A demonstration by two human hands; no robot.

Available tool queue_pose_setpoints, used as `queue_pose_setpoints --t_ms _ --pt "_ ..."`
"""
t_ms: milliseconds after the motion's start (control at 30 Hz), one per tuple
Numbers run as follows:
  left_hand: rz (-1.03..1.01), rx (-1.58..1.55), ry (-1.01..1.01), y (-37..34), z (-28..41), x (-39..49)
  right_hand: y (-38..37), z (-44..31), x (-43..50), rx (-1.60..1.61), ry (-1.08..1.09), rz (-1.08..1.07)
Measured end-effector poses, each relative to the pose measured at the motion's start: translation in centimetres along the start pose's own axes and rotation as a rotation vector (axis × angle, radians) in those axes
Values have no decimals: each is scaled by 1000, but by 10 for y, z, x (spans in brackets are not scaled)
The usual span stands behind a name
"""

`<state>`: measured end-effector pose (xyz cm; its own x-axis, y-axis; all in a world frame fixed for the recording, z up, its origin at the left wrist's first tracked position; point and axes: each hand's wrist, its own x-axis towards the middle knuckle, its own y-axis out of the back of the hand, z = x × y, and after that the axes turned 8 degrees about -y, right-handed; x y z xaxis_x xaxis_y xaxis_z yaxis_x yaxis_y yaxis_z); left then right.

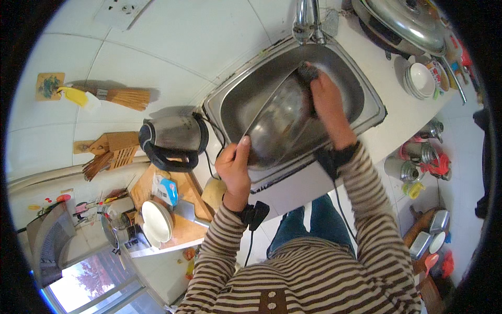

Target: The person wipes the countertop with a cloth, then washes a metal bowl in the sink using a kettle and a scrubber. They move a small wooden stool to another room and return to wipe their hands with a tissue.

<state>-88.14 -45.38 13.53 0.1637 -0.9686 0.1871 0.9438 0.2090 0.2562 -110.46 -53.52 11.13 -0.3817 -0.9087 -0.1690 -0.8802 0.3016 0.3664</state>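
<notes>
A round, shiny metal basin or wok (276, 123) is tilted on its side in the stainless steel sink (239, 104). My left hand (235, 167) grips its lower left rim, thumb laid over the edge. In my right hand (328, 104) is a dark scouring pad (308, 72), possibly steel wool, pressed near the upper end of the same rim. Brownish marks show on the metal surface. Directly above the sink stands the tap (302, 31); whether water runs from it cannot be made out.
An electric kettle (176, 135) with a cord stands left of the sink. Beyond it, a wooden board (192, 231) bears white bowls (157, 219) and a cleaver (184, 210). Stacked bowls (419, 80) and a large lidded pan (404, 23) occupy the right counter. A bamboo brush (125, 98) hangs on the wall.
</notes>
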Motion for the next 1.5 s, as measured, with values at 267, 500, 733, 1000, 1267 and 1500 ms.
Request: queue_pose_setpoints --t_ms 267,500,733,1000,1267,1500 --pt "12 -99 66 -2 -5 -1 -28 -13 -69 -221 668 225" --pt "53 -227 101 16 -6 10 -12 69 30 463 -218 -110" --pt "93 -395 159 14 -2 7 -17 -3 -45 -172 671 191" --pt "45 -535 224 23 -2 7 -12 80 -7 704 -712 -209" --pt "216 -727 337 2 -33 9 -76 96 -96 989 -682 -40" --pt "183 -800 417 -6 -28 8 -30 92 -79 977 -612 25"
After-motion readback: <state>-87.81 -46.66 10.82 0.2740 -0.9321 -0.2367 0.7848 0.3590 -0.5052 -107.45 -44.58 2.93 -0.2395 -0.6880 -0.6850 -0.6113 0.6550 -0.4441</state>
